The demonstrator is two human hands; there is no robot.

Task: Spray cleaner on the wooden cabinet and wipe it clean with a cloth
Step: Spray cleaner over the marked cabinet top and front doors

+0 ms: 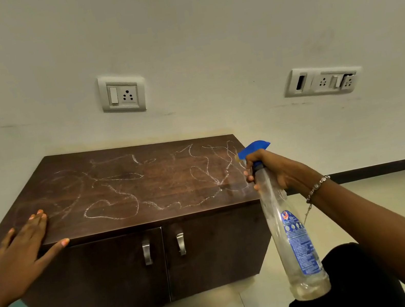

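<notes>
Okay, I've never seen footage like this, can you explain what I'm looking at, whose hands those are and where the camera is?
There is no machine here. A person wears one wide-angle camera on the head, looking forward and down, so the two arms reaching in are that person's own. In front stands a dark wooden cabinet with two doors, against a pale wall with socket plates. Its top is covered in whitish scribbles. The left hand lies flat and open on the cabinet's near left edge, holding nothing. The right hand grips the neck of a clear spray bottle with a blue nozzle, aimed toward the cabinet top. No cloth is in view.
</notes>
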